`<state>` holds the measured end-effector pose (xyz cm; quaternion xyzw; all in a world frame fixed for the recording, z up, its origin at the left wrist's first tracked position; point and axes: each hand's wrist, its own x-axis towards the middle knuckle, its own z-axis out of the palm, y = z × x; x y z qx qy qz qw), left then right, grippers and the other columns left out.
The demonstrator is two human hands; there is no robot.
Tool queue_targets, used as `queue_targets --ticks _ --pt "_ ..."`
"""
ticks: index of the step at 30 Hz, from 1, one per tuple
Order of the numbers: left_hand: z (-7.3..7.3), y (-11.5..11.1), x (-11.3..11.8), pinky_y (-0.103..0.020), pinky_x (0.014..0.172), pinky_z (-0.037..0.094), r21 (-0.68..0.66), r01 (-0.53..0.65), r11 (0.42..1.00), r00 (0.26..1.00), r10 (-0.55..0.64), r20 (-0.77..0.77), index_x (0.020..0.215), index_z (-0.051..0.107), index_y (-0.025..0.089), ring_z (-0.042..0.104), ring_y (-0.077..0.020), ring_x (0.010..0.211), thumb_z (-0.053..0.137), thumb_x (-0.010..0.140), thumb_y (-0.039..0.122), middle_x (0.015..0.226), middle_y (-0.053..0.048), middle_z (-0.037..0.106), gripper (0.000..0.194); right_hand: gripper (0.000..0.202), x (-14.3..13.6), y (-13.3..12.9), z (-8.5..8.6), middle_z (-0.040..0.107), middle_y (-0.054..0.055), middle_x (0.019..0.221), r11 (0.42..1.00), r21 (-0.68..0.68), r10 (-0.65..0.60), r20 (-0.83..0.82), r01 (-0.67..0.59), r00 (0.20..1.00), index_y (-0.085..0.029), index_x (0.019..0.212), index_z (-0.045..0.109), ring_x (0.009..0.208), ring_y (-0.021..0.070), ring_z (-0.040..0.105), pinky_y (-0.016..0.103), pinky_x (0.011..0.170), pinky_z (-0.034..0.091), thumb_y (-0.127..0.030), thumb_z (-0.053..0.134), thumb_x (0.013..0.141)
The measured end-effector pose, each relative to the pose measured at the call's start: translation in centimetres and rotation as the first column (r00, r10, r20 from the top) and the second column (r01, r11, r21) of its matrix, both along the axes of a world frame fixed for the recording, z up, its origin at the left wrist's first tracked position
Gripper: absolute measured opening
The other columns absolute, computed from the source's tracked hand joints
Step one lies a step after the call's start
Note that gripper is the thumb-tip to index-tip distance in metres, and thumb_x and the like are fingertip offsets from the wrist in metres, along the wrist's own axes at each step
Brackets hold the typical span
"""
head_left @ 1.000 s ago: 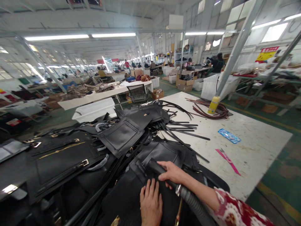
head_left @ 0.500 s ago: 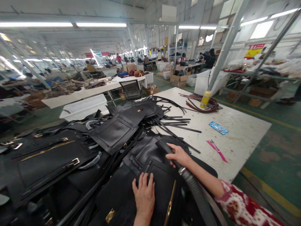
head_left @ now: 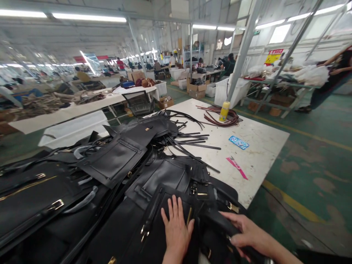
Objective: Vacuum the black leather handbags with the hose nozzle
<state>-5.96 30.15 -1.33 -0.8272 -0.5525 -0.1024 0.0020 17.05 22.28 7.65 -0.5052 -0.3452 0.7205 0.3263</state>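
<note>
My left hand (head_left: 176, 226) lies flat on a black leather bag (head_left: 158, 214), fingers stretched out, beside a gold zip (head_left: 189, 215). Just to its right, my right hand (head_left: 244, 231) is closed around a black vacuum hose nozzle (head_left: 217, 221), whose flat end is low over the bag's right side; whether it touches cannot be seen. The ribbed hose behind it is mostly out of view. More black leather bags (head_left: 111, 157) with gold buckles and thin straps (head_left: 203, 147) are heaped beyond and to the left.
On the white table (head_left: 264, 137) lie a blue card (head_left: 238, 142), a pink-handled cutter (head_left: 237, 168), coiled brown straps (head_left: 213, 120) and a yellow bottle (head_left: 224, 111). A white bin (head_left: 73, 126) and a chair (head_left: 139, 102) stand behind. A person (head_left: 334, 77) is at far right.
My right hand has drawn the nozzle back toward me, down the bag's right side. My left hand remains flat on the bag, fingers more spread. The view has swung right.
</note>
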Motion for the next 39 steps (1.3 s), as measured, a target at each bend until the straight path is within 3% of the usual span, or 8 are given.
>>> queue_targets --ticks 6,9,16,23,28,33,36,39 --pt "0.6 -0.1 0.3 -0.056 0.104 0.009 0.044 -0.012 0.999 1.000 0.013 -0.019 0.134 0.028 0.011 0.012 -0.0304 0.133 0.046 0.075 0.035 0.143 -0.014 0.025 0.066 0.075 -1.8 3.9 -0.7 0.065 0.000 0.077 0.976 0.102 -0.205 0.120 0.193 0.972 -0.018 0.135 0.030 0.042 0.0085 0.053 0.019 0.037 0.043 -0.019 0.059 0.066" --pt "0.4 -0.2 0.2 -0.056 0.104 0.008 0.044 -0.005 0.999 1.000 0.006 -0.010 0.134 0.028 0.013 0.012 -0.0304 0.133 0.046 0.075 0.039 0.143 -0.013 0.024 0.067 0.075 -0.4 3.2 0.2 0.062 -0.002 0.066 0.953 0.159 -0.280 0.148 0.256 0.949 -0.017 0.138 0.021 0.042 0.0092 0.052 0.020 0.039 0.044 -0.022 0.056 0.072" --pt "-0.1 -0.2 -0.2 -0.056 0.105 0.007 0.020 -0.010 1.000 1.000 0.010 -0.010 0.135 0.026 0.014 0.011 -0.0291 0.133 0.044 0.076 0.039 0.145 -0.012 0.021 0.067 0.082 1.0 -1.8 -1.2 0.067 0.004 0.073 0.993 0.012 -0.117 0.027 0.116 0.993 -0.015 0.137 0.025 0.042 0.0113 0.055 0.019 0.035 0.043 -0.025 0.064 0.065" --pt "-0.4 -0.3 -0.5 -0.057 0.104 0.009 0.051 0.010 0.999 1.000 -0.010 -0.003 0.135 0.024 0.015 0.011 -0.0303 0.133 0.045 0.074 0.042 0.144 -0.011 0.022 0.070 0.084 0.5 2.2 -2.2 0.062 0.000 0.068 0.966 0.052 -0.253 0.005 0.253 0.967 -0.018 0.138 0.019 0.042 0.0114 0.055 0.021 0.037 0.043 -0.035 0.061 0.067" --pt "-0.9 -0.4 -1.0 -0.058 0.104 0.010 0.045 0.019 0.999 1.000 -0.019 0.003 0.136 0.023 0.017 0.010 -0.0321 0.133 0.049 0.071 0.043 0.145 -0.010 0.020 0.075 0.090 1.0 0.4 -2.2 0.063 0.003 0.064 0.990 -0.009 -0.138 -0.005 0.138 0.990 -0.012 0.134 0.031 0.037 0.0118 0.053 0.021 0.036 0.041 -0.039 0.066 0.056" --pt "-0.2 -0.5 -0.6 -0.060 0.103 0.012 -0.009 0.011 1.000 0.998 -0.011 0.058 0.137 0.021 0.019 0.014 -0.0326 0.132 0.053 0.069 0.038 0.145 -0.010 0.020 0.077 0.085 -0.9 2.0 -2.0 0.059 -0.001 0.057 0.976 0.087 -0.213 0.217 0.198 0.953 -0.011 0.136 0.026 0.037 0.0128 0.051 0.024 0.036 0.042 -0.041 0.061 0.064" --pt "1.4 -0.6 -3.1 -0.052 0.102 0.025 -0.005 0.051 0.999 0.983 -0.050 0.176 0.133 0.030 0.023 0.025 -0.0268 0.130 0.048 0.076 0.027 0.140 -0.008 0.032 0.059 0.080 -1.5 3.7 -0.5 0.058 -0.003 0.058 0.962 0.168 -0.255 0.259 0.216 0.932 -0.014 0.138 0.019 0.041 0.0123 0.050 0.025 0.040 0.044 -0.034 0.058 0.071" --pt "3.1 -1.8 -9.2 -0.042 0.096 0.039 0.082 -0.196 0.977 0.928 0.157 0.339 0.123 0.043 0.020 0.041 -0.0225 0.119 0.043 0.081 0.026 0.126 -0.010 0.047 0.042 0.079 -1.4 3.8 0.4 0.061 -0.001 0.067 0.967 0.204 -0.200 0.241 0.152 0.950 -0.015 0.139 0.017 0.046 0.0131 0.052 0.025 0.042 0.045 -0.030 0.057 0.073"
